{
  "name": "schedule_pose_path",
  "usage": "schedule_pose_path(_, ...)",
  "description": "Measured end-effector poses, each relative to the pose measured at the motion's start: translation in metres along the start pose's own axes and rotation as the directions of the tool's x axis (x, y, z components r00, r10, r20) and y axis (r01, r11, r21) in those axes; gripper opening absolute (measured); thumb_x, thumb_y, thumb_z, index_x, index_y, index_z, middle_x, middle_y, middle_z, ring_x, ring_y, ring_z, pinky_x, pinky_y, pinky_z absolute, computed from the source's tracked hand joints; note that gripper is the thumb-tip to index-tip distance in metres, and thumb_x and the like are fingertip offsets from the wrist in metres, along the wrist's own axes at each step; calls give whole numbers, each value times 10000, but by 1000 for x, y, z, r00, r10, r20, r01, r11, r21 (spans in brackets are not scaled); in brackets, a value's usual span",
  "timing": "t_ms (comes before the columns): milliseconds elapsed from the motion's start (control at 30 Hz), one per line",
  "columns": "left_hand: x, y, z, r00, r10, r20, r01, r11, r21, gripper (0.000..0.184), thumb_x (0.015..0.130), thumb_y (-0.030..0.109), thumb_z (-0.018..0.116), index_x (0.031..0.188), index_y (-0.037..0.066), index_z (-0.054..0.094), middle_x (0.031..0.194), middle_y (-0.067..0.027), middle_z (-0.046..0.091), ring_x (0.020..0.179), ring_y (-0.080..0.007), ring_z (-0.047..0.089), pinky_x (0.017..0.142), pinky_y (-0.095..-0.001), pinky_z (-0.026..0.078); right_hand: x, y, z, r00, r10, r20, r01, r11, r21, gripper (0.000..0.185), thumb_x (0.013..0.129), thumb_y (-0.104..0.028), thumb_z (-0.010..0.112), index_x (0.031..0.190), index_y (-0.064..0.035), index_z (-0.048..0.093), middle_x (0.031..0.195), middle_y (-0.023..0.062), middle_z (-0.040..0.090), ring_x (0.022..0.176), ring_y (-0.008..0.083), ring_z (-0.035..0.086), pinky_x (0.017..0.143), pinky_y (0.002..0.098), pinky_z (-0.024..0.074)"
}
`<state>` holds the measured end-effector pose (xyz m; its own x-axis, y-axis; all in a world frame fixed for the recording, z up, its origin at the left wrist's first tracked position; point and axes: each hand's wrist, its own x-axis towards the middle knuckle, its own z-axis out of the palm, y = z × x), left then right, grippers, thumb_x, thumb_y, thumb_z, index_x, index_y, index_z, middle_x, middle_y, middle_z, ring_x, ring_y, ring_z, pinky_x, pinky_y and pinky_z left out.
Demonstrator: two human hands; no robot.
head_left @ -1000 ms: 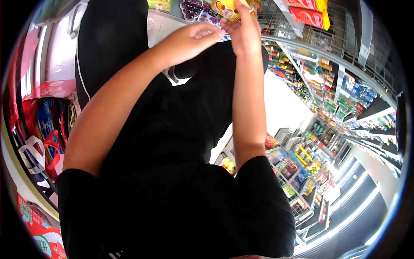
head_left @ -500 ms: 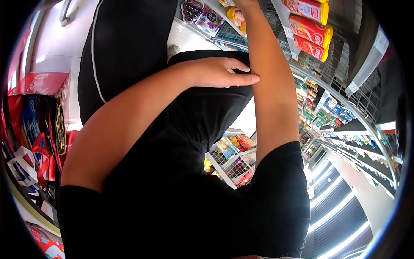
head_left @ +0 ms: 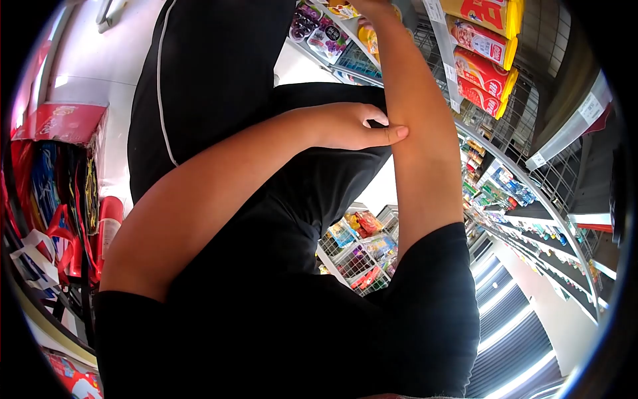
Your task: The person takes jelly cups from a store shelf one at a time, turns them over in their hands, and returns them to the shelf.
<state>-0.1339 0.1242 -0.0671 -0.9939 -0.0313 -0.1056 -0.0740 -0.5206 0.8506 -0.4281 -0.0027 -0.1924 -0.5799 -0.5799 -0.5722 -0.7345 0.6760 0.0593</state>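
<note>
In a shop aisle, a person in black reaches toward a low shelf [head_left: 349, 28], with the right hand [head_left: 373, 5] at twelve o'clock, cut by the top edge of the view; whether it grips anything cannot be told. Just below it, between twelve and one o'clock, a yellow pack [head_left: 369, 38] shows partly behind the forearm, near the hand, though contact is unclear. The left hand [head_left: 349, 126] holds no visible item, its thumb and fingers a narrow gap apart, the thumb tip against the right forearm [head_left: 422, 113]. Grape-printed packs [head_left: 327, 40] sit at twelve o'clock, to the left of the yellow pack, and red packs [head_left: 480, 66] line a rack between one and two o'clock. The yellow pack looks light and glossy, probably a soft, filled pouch that would give under the fingers and could slip from a loose pinch. A broad hold across its middle, thumb on one face and fingers on the other, seems the surest; a tight squeeze could crease the wrapper or press on its contents, whose firmness the view does not show.
</note>
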Motion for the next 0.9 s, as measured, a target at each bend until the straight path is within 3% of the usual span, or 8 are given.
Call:
schedule_pose_path(67, 0, 1, 0, 1000, 10, -8, -10, 1000, 27, 885, 971, 755, 499, 1430, 1, 567, 1179, -181, 729, 1046, -216, 702, 918, -306, 536, -5, -4, -2, 998, 13, -55, -10, 998, 64, 1266, 686, -648, 833, 1529, 143, 318, 1468, 290, 542, 1049, 336, 732, 815, 401, 605)
schedule_pose_path(167, 3, -1, 1, 999, -44, -5, 45, 997, 67, 888, 972, 752, 500, 1429, -7, 567, 1270, -234, 701, 1158, -262, 694, 969, -323, 524, -56, -45, -21, 974, 216, 70, -226, 945, 238, 1132, 765, -592, 789, 1512, 141, 358, 1497, 281, 518, 1218, 333, 666, 935, 409, 577)
schedule_pose_path(267, 2, -4, 2, 999, 17, -38, -13, 996, 89, 889, 969, 754, 502, 1414, -12, 578, 1276, -250, 695, 1194, -301, 682, 999, -348, 513, -33, -36, -7, 956, 282, -85, -248, 927, 283, 981, 888, -624, 630, 1532, 76, 390, 1514, 261, 518, 1367, 322, 563, 1123, 421, 453)
schedule_pose_path(333, -2, 2, 0, 1000, -25, 1, 25, 997, 78, 885, 967, 752, 507, 1410, -10, 582, 1282, -257, 691, 1226, -324, 668, 1019, -353, 502, -16, -24, -8, 978, 78, -193, -109, 981, -159, 940, 960, -679, 454, 1579, 19, 334, 1574, 256, 449, 1438, 338, 487, 1188, 439, 373)
schedule_pose_path(467, -2, 2, 2, 999, -39, 9, 38, 996, 75, 887, 968, 748, 512, 1405, -21, 583, 1280, -263, 690, 1218, -325, 670, 1014, -351, 504, -92, -67, -47, 990, -8, -141, -2, 997, -75, 940, 968, -734, 349, 1605, -43, 317, 1631, 248, 360, 1500, 369, 383, 1237, 442, 290)
schedule_pose_path(567, -4, 6, 1, 999, -33, 3, 33, 993, 115, 891, 969, 744, 515, 1398, -33, 585, 1287, -266, 686, 1214, -329, 671, 1021, -352, 502, -118, -85, -51, 976, -40, -212, 18, 994, -106, 911, 971, -709, 401, 1591, -44, 351, 1647, 238, 333, 1513, 353, 364, 1232, 439, 307)
schedule_pose_path(733, 0, 1, 5, 1000, -8, -6, 9, 992, 128, 935, 966, 765, 489, 1396, -60, 581, 1333, -264, 660, 1239, -326, 656, 1038, -359, 494, -104, -78, -45, 927, -321, -195, 277, 935, -222, 1023, 809, -576, 774, 1572, -30, 368, 1603, 230, 410, 1481, 391, 395, 1214, 434, 343)
schedule_pose_path(900, 2, -3, 6, 999, 27, -25, -23, 991, 134, 983, 958, 802, 441, 1391, -69, 581, 1297, -253, 675, 1208, -316, 663, 1030, -361, 495, -111, -87, -55, 909, -407, -94, 375, 894, -245, 951, 735, -478, 854, 1507, -74, 475, 1529, 240, 488, 1408, 413, 467, 1177, 449, 384)
